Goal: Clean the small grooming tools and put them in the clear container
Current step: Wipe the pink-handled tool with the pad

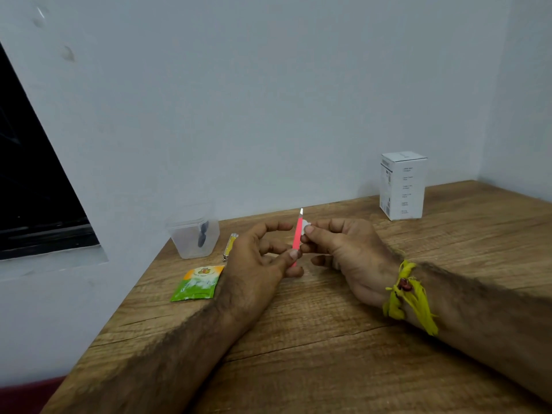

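A pink tweezer (297,234) with a white tip stands nearly upright above the wooden table (328,339). My left hand (263,258) pinches its lower end between thumb and fingers. My right hand (340,249) pinches a small white wipe (306,227) against the tweezer's upper part. The clear container (194,239) sits at the table's back left edge with a dark small tool (203,234) inside. A yellow nail clipper (230,246) lies on the table just right of the container, behind my left hand.
A green and orange wipe sachet (198,283) lies near the table's left edge, beside my left wrist. A white cardboard box (401,185) stands at the back right against the wall. A dark window (33,180) is at the left.
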